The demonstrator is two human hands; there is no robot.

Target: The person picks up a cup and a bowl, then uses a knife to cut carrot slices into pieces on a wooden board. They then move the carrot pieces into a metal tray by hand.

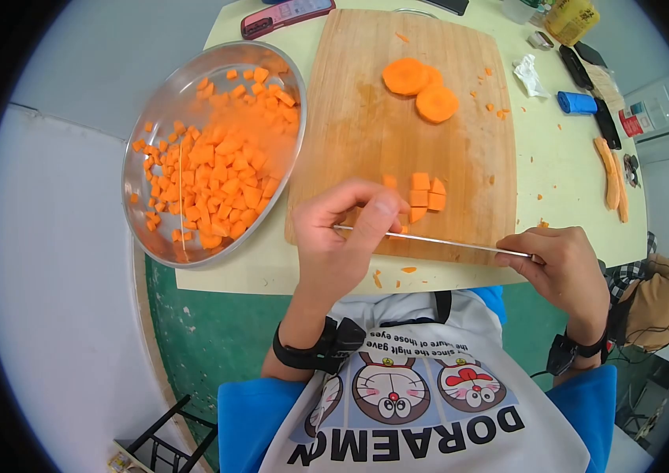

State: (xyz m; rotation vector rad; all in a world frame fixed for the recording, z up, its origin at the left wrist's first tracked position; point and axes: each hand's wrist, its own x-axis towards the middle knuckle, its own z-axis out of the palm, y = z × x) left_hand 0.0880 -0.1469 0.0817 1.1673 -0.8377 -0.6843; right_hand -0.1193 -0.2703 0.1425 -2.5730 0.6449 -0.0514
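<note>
Seen edge-on, a knife lies across the near edge of the wooden cutting board. My right hand is closed around its handle end. My left hand is at the blade's other end, with thumb and fingers pinched; what they hold, if anything, is hidden. Diced carrot pieces sit on the board just beyond the blade, partly behind my left fingers. Farther up the board are thick carrot slices. A steel tray at the left holds many carrot cubes.
A phone lies behind the tray. To the board's right are crumpled tissue, a blue roll, dark objects, and long carrot pieces. A yellow bottle stands at the back right. Carrot scraps dot the table.
</note>
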